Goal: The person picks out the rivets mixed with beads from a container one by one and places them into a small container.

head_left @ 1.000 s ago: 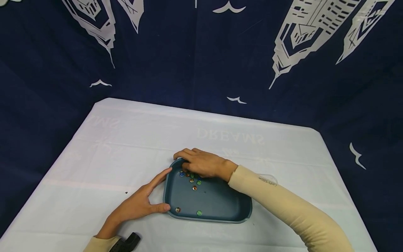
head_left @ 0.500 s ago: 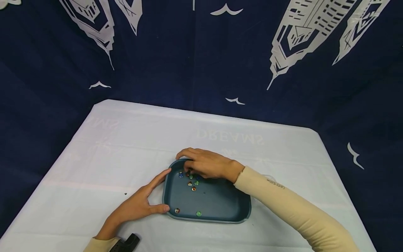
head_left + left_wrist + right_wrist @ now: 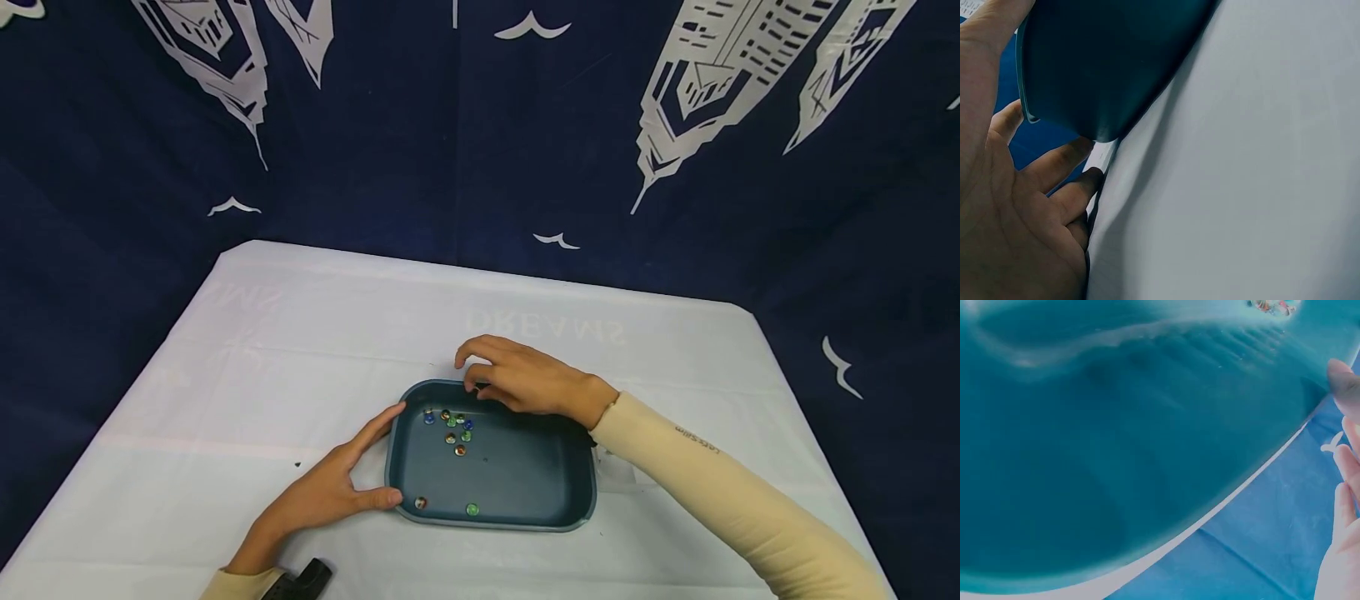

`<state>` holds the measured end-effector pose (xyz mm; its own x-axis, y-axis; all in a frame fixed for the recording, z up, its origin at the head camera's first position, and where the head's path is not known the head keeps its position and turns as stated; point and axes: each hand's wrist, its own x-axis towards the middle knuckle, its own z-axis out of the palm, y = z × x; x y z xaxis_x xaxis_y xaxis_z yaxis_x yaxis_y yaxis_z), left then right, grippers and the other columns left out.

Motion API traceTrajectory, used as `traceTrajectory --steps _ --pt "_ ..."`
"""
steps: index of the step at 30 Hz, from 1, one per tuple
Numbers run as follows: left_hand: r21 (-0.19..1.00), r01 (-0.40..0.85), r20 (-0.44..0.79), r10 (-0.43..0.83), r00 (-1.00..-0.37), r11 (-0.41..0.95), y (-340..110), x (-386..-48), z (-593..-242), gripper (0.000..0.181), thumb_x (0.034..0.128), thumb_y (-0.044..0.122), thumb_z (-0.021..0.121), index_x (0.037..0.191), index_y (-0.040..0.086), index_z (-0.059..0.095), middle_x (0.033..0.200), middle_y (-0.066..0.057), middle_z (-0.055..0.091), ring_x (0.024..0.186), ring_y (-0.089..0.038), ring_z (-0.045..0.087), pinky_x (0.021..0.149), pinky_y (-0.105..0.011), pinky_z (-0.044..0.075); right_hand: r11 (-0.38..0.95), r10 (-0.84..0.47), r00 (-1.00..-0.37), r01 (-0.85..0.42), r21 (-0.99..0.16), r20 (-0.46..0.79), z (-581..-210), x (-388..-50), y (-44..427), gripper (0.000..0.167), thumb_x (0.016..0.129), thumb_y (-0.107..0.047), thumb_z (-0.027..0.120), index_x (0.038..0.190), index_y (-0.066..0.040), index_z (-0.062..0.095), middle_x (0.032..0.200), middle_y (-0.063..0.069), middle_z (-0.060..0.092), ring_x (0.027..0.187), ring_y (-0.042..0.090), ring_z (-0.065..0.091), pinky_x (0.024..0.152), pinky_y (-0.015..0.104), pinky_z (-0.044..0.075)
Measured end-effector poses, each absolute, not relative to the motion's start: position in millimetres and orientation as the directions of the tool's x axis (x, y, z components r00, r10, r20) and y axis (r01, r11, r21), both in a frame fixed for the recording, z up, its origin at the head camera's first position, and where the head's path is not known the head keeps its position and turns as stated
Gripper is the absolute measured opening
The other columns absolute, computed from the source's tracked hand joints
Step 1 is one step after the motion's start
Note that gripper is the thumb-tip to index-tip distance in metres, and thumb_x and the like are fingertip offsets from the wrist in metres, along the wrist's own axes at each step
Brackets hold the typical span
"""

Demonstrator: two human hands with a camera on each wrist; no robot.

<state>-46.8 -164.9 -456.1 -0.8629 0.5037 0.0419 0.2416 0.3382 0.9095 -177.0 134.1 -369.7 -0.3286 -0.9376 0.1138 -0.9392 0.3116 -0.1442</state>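
A dark teal tray lies on the white-covered table, with several glass marbles grouped in its far left part. A brown marble and a green marble lie apart near its front edge. My left hand touches the tray's left side with spread thumb and forefinger; the left wrist view shows the fingers stretched beside the tray wall. Over the far rim hovers my right hand, fingers loosely bent, with nothing visible in them. In the right wrist view its thumb is near the rim, apart from the fingers.
Right of the tray, partly under the right sleeve, is a clear see-through object, its kind unclear. A small dark speck lies on the tablecloth. Behind the table hangs a navy cloth with white prints.
My right hand has lifted away from the marbles and moved right and back over the far rim, uncovering them. The left hand stays at the tray's side. The head view has shifted slightly.
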Motion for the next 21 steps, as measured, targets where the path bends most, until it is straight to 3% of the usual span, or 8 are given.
traceTrajectory --steps 10,21 --pt "0.913 0.235 0.044 0.491 -0.870 0.334 -166.0 -45.0 -457.8 0.099 0.0849 0.028 0.082 0.160 0.034 0.018 0.166 0.000 0.024 0.148 -0.039 0.032 0.110 -0.073 0.024 0.367 -0.915 -0.379 -0.924 -0.105 0.136 -361.3 -178.2 162.1 0.013 0.091 -0.014 0.075 0.102 -0.017 0.068 0.113 -0.003 0.055 0.113 0.016 0.051 0.103 0.033 0.044" --pt "0.915 0.231 0.043 0.489 -0.871 0.331 -166.2 -44.5 -457.7 0.100 0.0845 0.027 0.082 0.161 0.033 0.018 0.166 0.003 0.024 0.148 -0.036 0.033 0.111 -0.072 0.025 0.421 -0.882 -0.436 -0.899 -0.119 0.179 -352.0 -167.3 201.2 0.013 0.089 -0.016 0.078 0.099 -0.017 0.069 0.112 -0.004 0.058 0.106 0.014 0.053 0.097 0.035 0.046"
